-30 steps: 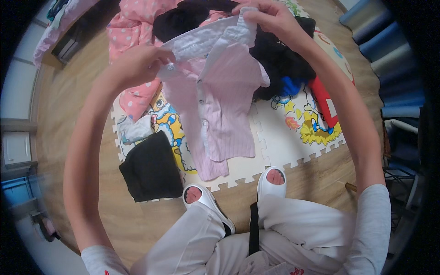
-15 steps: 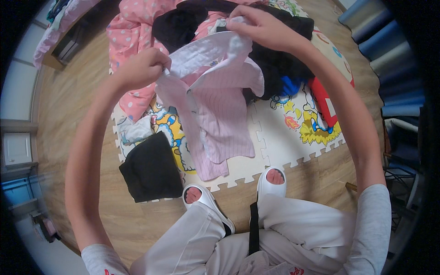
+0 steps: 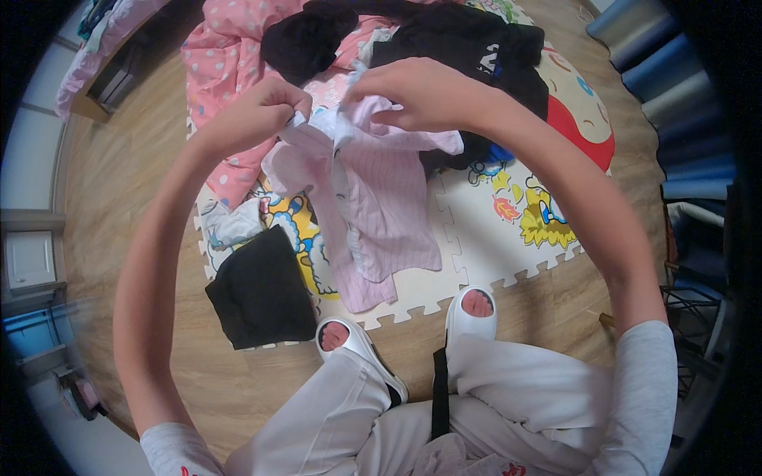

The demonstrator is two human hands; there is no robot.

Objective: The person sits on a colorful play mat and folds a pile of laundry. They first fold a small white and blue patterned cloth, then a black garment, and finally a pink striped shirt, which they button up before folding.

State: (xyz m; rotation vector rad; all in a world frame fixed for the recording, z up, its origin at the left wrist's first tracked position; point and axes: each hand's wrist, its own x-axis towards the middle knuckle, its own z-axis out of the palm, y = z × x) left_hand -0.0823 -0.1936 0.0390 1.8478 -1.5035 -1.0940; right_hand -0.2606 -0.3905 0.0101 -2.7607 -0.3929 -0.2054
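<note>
A pink striped shirt (image 3: 389, 210) with a white inner collar hangs from my hands, its lower part lying on the foam mat. My left hand (image 3: 266, 115) is closed on one side of the collar. Closer to the middle, my right hand (image 3: 417, 95) curls its fingers and thumb around the collar's other side; part of the grip is hidden by the hand itself. The button front runs down the shirt's middle, and its hem reaches close to my feet.
A folded black garment (image 3: 262, 289) lies left of the shirt, beside a small pale cloth (image 3: 232, 222). Behind are a pink dotted blanket (image 3: 230, 71) and black clothes (image 3: 508, 47). All this is on a patterned foam mat (image 3: 476, 238). Blue curtains (image 3: 683, 103) hang at right.
My right hand has come left and down, toward my left hand. The collar, stretched wide before, is now drawn together and folded, and more of the black clothes behind shows.
</note>
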